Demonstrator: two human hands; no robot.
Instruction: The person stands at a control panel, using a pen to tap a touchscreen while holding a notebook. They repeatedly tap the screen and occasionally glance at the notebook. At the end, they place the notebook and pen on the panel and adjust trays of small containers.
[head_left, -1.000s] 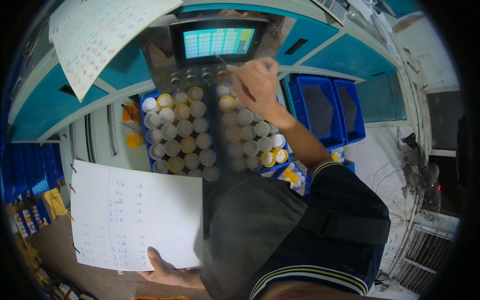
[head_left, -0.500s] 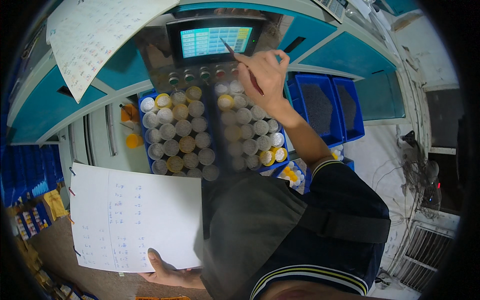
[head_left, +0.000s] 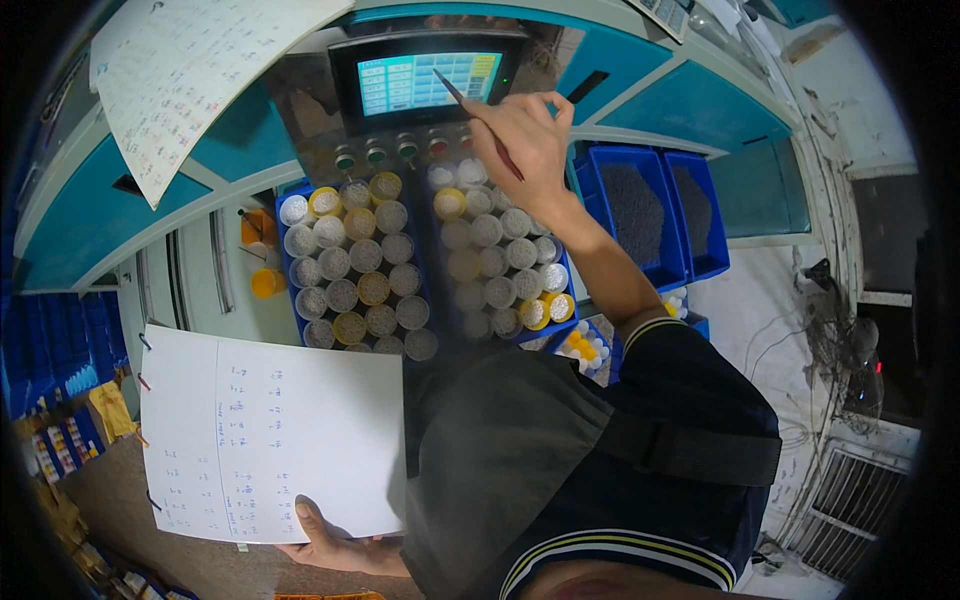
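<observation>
In my left hand (head_left: 330, 540) is a ring-bound notepad (head_left: 330, 430) with blue handwriting on its white page. The thumb lies on top of the page's near edge, and the other fingers are mostly hidden beneath. My right hand (head_left: 525, 145) is closed round a slim pen (head_left: 509, 160) with a dark pointed end and a dark red body. The pen's point is at the lit touchscreen (head_left: 430, 82); whether it touches the glass I cannot tell. A row of round buttons (head_left: 407, 150) sits below the screen.
Two blue crates hold many round cups of pale granules (head_left: 372, 288). Blue bins of dark grey granules (head_left: 632, 205) stand to the right. A large written sheet (head_left: 180, 90) hangs at upper left. Orange containers (head_left: 266, 283) stand left of the crates, and loose cables (head_left: 845, 330) hang at the right wall.
My right hand and the pen have shifted slightly left and up over the screen. My left hand and the notepad have hardly moved.
</observation>
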